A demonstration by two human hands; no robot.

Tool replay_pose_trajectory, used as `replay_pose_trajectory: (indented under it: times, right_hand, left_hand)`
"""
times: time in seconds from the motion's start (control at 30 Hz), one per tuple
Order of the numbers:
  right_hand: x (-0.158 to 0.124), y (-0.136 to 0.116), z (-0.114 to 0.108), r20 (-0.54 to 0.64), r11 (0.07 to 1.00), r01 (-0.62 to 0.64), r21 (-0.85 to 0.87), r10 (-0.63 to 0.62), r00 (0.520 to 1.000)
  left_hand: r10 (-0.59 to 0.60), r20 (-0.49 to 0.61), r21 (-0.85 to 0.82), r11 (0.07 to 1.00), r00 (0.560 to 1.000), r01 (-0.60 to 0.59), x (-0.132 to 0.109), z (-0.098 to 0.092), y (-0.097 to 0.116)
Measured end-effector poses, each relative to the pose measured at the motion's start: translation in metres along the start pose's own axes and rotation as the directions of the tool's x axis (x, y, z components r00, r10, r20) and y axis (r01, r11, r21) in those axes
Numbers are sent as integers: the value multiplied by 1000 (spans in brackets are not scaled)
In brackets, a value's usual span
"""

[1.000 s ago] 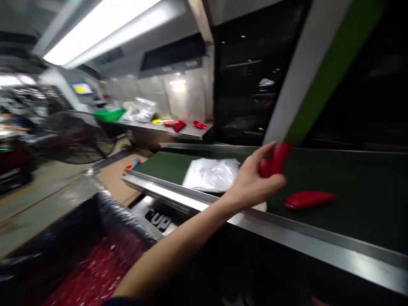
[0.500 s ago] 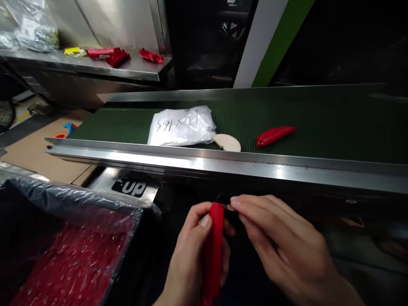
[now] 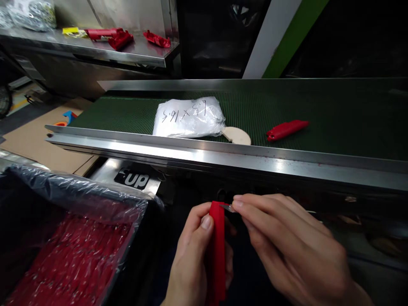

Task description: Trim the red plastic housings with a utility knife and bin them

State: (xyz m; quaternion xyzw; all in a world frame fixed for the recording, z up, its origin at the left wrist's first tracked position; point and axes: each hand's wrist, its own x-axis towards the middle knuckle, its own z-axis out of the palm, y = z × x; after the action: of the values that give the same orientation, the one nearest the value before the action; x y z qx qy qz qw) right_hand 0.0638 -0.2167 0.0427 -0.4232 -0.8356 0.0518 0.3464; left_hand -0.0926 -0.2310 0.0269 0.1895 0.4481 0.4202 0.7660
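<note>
My left hand (image 3: 194, 250) is closed around a long red plastic part (image 3: 217, 250), held upright with its top end showing above the thumb. Pinched in the fingertips of my right hand (image 3: 287, 238) is a craft knife (image 3: 227, 208); only its pointed metal blade shows, the handle being hidden by the fingers. The blade's tip meets the upper right edge of the red part, near its top end.
Beyond my hands runs a green conveyor belt (image 3: 127, 112) with a metal rail (image 3: 197, 148). It carries a white plastic packet (image 3: 189, 119), a beige disc (image 3: 238, 136) and another red part (image 3: 287, 129). A lined bin (image 3: 140, 212) of red parts stands left.
The blade now shows more of its length and lies across the red part's top edge. My view has shifted slightly, so the belt and its things sit higher and further right.
</note>
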Motion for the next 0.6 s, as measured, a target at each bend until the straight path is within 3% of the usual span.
replay_pose_trajectory:
  times: [0.6]
  right_hand:
    - [-3, 0, -2, 15, 1000, -3, -12, 4, 1000]
  left_hand:
    - [2, 48, -25, 1000, 999, -1, -1, -2, -3]
